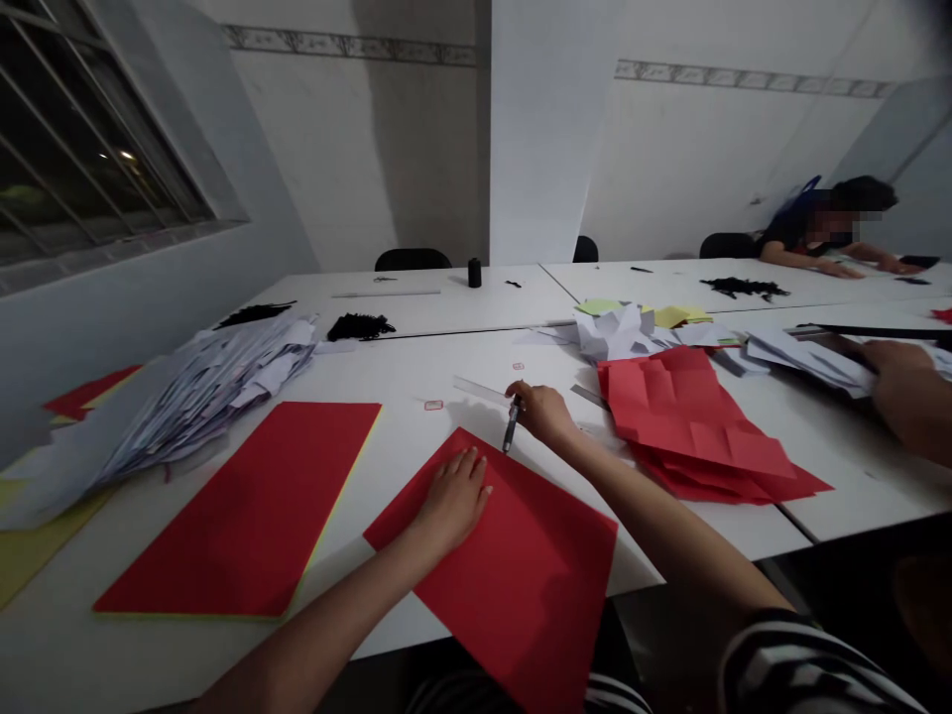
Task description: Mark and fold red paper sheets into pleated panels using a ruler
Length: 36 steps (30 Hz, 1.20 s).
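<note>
Flat on a red sheet of paper (542,555) lies my left hand (452,498), fingers stretched out near the sheet's far corner. The sheet is turned at an angle, and its near end hangs over the table's front edge. My right hand (546,412) is closed around a dark pen (511,426), which points down just beyond the sheet's far edge. A clear ruler (480,389) runs left from the right hand's fingertips; whether they grip it too, I cannot tell. To the left rests a stack of red paper (245,516) with yellow showing along its edge.
Heaped papers (223,397) lie far left. Creased red sheets (691,426) and crumpled white paper (617,332) are on the right. A black thread spool (474,273) stands at the back. One person (825,223) sits far right; another person's hand (903,382) holds white papers (810,362).
</note>
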Each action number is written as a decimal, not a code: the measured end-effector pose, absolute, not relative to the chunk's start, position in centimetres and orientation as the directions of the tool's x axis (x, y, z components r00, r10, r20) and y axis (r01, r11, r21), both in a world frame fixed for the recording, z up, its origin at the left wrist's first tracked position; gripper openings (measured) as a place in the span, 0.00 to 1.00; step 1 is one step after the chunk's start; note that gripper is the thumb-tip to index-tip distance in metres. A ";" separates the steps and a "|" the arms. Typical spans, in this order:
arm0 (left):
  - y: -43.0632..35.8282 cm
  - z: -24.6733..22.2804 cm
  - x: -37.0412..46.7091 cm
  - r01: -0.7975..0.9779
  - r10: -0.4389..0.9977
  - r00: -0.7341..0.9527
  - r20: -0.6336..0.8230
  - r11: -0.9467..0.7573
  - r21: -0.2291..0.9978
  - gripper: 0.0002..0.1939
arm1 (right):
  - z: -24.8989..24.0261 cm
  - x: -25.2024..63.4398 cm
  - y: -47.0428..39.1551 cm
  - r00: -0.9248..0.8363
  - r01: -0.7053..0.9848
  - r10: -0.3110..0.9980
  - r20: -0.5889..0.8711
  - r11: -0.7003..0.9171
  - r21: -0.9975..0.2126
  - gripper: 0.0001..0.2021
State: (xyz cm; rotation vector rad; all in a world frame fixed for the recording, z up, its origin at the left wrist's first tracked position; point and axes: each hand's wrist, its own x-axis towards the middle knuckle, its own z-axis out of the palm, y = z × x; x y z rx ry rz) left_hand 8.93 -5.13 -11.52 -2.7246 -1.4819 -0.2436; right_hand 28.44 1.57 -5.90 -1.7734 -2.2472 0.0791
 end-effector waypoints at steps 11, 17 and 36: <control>-6.0 -12.0 9.4 0.905 0.873 0.422 0.243 -0.420 -0.065 0.15 | -8.9 25.0 -2.3 -0.445 0.884 0.894 0.060 0.449 -0.128 0.09; -5.4 -11.8 8.6 0.902 0.859 0.412 0.302 -0.431 -0.004 0.24 | -10.0 25.5 -3.4 -0.502 0.846 0.862 0.071 0.507 -0.165 0.09; -3.6 -13.7 7.4 0.855 0.846 0.439 0.303 -0.497 0.149 0.18 | -9.8 28.5 -2.5 -0.517 0.727 0.844 0.144 0.521 -0.447 0.11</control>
